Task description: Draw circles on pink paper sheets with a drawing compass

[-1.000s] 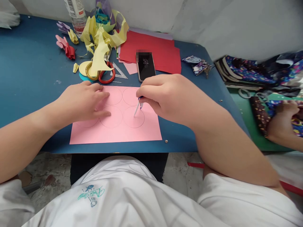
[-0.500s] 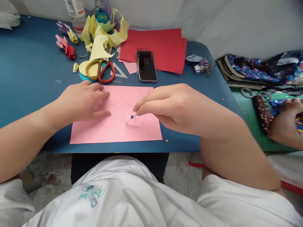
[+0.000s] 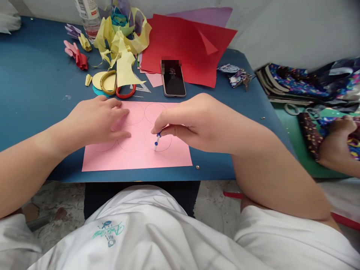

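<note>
A pink sheet of paper [image 3: 140, 157] lies on the blue table [image 3: 36, 86] near its front edge, with several thin circles drawn on it. My left hand [image 3: 97, 120] lies flat on the sheet's left part, fingers stretched out. My right hand [image 3: 197, 122] pinches a small white and blue drawing tool [image 3: 156, 142], perhaps a compass. Its tip touches the sheet at the lower edge of the bottom right circle.
Behind the sheet lie a phone [image 3: 173, 79], red paper sheets [image 3: 191, 41], scissors [image 3: 118, 88] under yellow paper scraps [image 3: 123, 48], a clear ruler and a plastic bottle [image 3: 86, 15]. At the right, another person's hand [image 3: 334, 146] rests on patterned paper on a green table.
My right hand has swung the tool round the bottom right circle, from its centre towards its lower left edge. The red sheets at the back have lifted. My left hand has stayed put.
</note>
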{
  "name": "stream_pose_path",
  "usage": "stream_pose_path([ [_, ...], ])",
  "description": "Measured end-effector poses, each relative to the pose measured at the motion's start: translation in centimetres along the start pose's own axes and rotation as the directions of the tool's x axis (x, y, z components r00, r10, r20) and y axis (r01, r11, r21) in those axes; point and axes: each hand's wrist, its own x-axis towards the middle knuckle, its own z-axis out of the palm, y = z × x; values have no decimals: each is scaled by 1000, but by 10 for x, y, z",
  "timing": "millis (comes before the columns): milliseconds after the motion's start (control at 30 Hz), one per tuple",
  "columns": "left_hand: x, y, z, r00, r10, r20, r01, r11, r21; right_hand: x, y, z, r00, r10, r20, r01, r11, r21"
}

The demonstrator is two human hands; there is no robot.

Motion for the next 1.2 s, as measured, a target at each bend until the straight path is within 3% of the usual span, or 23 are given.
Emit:
stream_pose_path([
  [100,-1,0,2,1000,5,-21,-6,1000,-22,4,6,-1,1000,3,-31,-1,996,88],
  [333,-1,-1,3,1000,-2,-14,1,999,-51,1,17,2,965,71,-251,-52,995,80],
  [467,1,0,1,1000,-21,20,22,998,-58,-5,32,5,939,161,-305,-127,984,128],
  [567,2,0,0,999,-20,35,20,1000,-22,-15,43,6,929,142,-341,-95,984,149],
  [767,2,0,3,1000,-12,11,12,1000,-22,-52,39,13,940,135,-312,-148,989,-18],
  [933,2,-3,10,1000,0,-31,0,1000,-11,-73,23,23,945,-27,-327,-33,984,-177],
  [1100,3,-4,10,999,4,-36,-4,1000,-11,-66,-1,15,980,-103,-170,34,930,-367],
  [1200,2,-1,7,1000,3,-14,-3,1000,19,-51,-14,10,979,-173,-108,108,889,-445],
])
